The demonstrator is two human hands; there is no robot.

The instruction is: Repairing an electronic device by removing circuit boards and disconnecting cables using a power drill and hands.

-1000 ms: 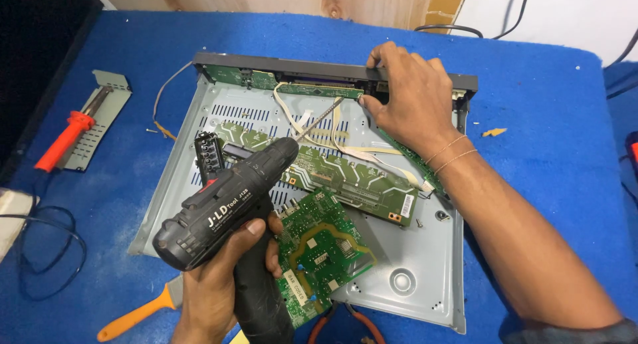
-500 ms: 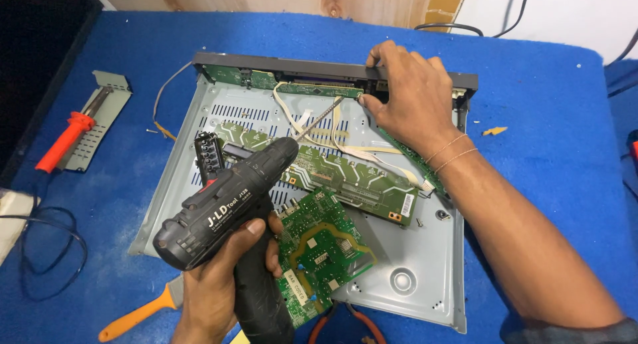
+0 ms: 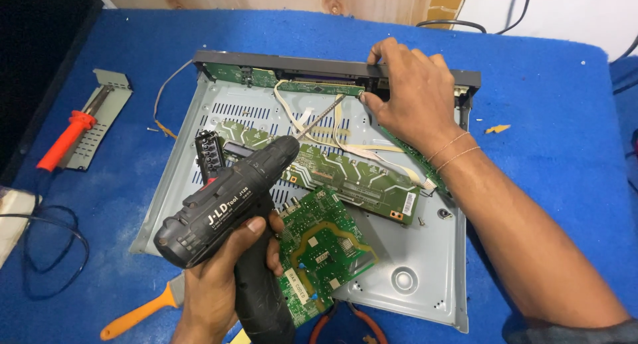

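My left hand point(image 3: 222, 277) grips a black cordless drill point(image 3: 226, 201) by its handle. Its long bit point(image 3: 322, 118) points toward the far edge of an opened grey metal chassis point(image 3: 425, 277). My right hand point(image 3: 415, 95) rests on the dark front panel point(image 3: 279, 63) at the chassis's far side, fingers curled over its top edge. Inside the chassis lie a long green circuit board point(image 3: 352, 178), a smaller green board point(image 3: 322, 244) near the drill handle, and pale ribbon cables point(image 3: 352, 144).
The chassis sits on a blue table point(image 3: 551, 105). At the left lie an orange-handled soldering iron point(image 3: 66, 134) on a grey metal bracket point(image 3: 109, 105), and a black cable point(image 3: 60, 251). An orange-handled tool point(image 3: 139, 311) and red-handled pliers point(image 3: 345, 317) lie at the near edge.
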